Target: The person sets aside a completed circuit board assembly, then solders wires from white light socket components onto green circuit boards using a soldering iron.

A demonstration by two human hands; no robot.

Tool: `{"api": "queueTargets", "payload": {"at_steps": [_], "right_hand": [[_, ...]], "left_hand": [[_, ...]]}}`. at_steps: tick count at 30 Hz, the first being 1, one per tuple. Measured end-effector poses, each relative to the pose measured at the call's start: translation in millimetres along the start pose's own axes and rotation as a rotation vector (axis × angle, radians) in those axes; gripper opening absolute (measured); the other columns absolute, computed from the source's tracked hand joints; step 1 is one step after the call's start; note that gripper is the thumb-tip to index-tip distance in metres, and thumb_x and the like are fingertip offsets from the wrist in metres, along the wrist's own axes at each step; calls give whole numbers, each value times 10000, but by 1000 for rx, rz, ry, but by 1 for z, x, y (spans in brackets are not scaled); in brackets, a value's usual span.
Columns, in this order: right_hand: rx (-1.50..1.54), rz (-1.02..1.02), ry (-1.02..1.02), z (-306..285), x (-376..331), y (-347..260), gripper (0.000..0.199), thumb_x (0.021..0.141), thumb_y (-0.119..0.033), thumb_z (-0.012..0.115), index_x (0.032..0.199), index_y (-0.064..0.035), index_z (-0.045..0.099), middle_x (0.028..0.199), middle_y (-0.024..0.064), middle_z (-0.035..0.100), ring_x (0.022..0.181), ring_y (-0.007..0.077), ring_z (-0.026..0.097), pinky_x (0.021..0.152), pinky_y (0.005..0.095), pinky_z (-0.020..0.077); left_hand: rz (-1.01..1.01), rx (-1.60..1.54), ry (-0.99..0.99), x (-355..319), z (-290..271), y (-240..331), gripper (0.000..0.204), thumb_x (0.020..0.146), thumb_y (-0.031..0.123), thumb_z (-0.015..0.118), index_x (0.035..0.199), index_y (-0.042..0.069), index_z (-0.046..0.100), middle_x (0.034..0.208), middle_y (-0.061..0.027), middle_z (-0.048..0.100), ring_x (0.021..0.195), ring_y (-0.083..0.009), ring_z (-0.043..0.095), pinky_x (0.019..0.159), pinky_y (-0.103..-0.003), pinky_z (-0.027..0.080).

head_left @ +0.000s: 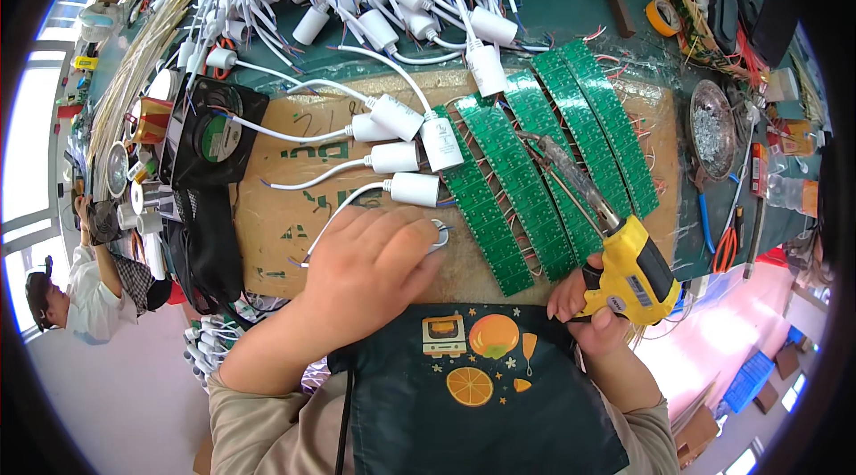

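Note:
My left hand [370, 261] is closed around a white cylindrical lamp holder, whose round end [440, 234] shows beyond the fingers; most of it is hidden. In my right hand [596, 307] is a yellow and black soldering gun [631, 274], its long metal tip slanting up and left over the green circuit boards [486, 207]. Those boards lie side by side in long strips, with thin wires between them. Just beyond my left hand, several white lamp holders [414, 190] with white cables rest on the brown cardboard [276, 198].
A heap of white cabled lamp holders [379, 29] covers the far side of the green table. A black fan [214, 140] stands at left. On the right are a metal bowl [713, 132], orange-handled scissors [727, 247] and yellow tape [662, 16]. Another person [94, 292] works far left.

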State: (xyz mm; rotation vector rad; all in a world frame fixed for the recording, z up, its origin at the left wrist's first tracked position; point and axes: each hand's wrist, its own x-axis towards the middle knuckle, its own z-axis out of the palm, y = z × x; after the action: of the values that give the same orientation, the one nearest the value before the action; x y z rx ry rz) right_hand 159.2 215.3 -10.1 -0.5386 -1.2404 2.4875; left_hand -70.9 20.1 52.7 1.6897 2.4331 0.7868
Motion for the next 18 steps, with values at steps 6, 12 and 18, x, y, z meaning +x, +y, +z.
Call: {"api": "queueTargets", "payload": {"at_steps": [6,12,18], "right_hand": [[-36,-4,10,2,-2,0,795,841,-476,807,1418,-75,435,747,26,532,636,170,555,602,360,518],[-83,7,-17,2,-4,-1,805,846,-480,803,1407,-54,414,756,23,534,649,164,560,598,355,516],[-120,29,-80,-2,-10,-1,795,865,-491,783,1407,-55,399,815,18,546,696,159,567,643,353,515]], "left_hand": [[27,139,-14,-3,18,6,383,721,64,749,1089,85,646,1031,-89,656,820,-256,612,734,-380,488],[23,185,-59,-6,25,8,499,668,35,703,1161,85,644,1117,-124,599,929,-281,593,766,-393,498],[98,99,54,-14,38,-3,408,734,46,766,1118,53,630,1093,-126,619,877,-283,623,734,-385,502]]}}
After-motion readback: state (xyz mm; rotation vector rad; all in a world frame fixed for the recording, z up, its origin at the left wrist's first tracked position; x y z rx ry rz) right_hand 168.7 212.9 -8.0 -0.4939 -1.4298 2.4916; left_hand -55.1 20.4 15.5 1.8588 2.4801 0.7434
